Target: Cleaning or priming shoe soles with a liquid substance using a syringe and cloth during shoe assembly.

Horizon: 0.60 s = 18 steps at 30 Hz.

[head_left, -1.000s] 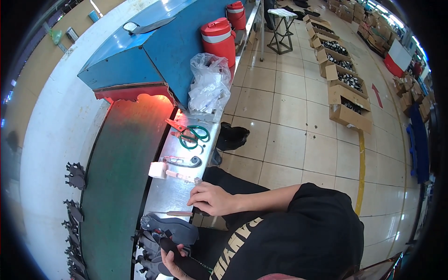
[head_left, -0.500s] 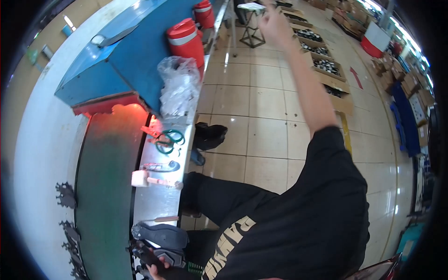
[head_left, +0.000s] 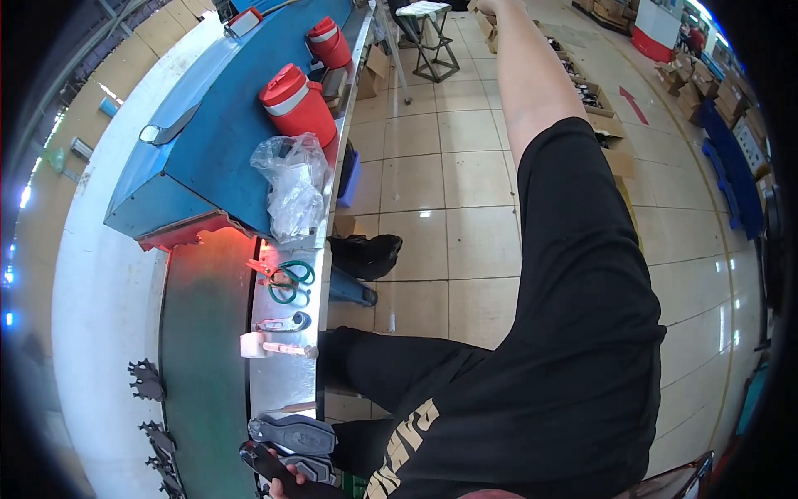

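My left hand is at the lower left by the bench, its fingers wrapped round a dark elongated piece with a rounded end. Part of that hand is cut off by the lower edge. Beside it, grey-black shoe soles lie on the metal bench. My right arm stretches away toward the top of the view. The right hand is mostly cut off by the upper edge, near cartons, so its fingers do not show.
Along the bench lie an awl, a white-headed mallet, green-handled scissors and a plastic bag. Red jugs stand beyond. A green conveyor belt enters a blue glowing hood. Black toothed parts lie on its far ledge.
My right arm has reached farther up, taking its hand to the top edge. The view has shifted, and the dark piece in my left hand has turned to show a rounded end.
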Motion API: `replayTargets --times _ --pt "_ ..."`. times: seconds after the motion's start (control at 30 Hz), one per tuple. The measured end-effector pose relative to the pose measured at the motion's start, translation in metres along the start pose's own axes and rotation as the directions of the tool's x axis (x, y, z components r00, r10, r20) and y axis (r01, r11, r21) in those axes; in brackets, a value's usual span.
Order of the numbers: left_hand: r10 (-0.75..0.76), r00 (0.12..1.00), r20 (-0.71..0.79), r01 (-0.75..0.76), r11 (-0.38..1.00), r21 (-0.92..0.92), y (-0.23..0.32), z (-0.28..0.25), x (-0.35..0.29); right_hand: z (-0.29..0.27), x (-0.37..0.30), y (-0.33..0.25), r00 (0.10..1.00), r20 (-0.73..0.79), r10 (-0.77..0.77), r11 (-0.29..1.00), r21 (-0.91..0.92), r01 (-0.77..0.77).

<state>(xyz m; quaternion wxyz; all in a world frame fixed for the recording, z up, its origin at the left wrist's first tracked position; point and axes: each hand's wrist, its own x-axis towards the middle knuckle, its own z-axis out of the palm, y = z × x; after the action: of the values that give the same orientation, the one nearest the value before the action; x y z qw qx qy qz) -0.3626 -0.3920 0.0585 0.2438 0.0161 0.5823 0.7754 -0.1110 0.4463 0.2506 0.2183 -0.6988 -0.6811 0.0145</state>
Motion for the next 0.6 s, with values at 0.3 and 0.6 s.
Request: replayTargets --times 0.3,0.6 --pt "-0.002 0.996 -0.092 -0.002 0.999 -0.036 0.007 0.019 -0.036 0.000 -0.011 0.022 0.998 -0.042 0.045 0.996 0.082 -0.042" --pt "0.074 0.980 -0.186 -0.078 0.997 -0.018 0.004 0.018 -0.052 0.009 0.000 0.030 0.999 -0.031 0.024 0.994 0.109 -0.020"
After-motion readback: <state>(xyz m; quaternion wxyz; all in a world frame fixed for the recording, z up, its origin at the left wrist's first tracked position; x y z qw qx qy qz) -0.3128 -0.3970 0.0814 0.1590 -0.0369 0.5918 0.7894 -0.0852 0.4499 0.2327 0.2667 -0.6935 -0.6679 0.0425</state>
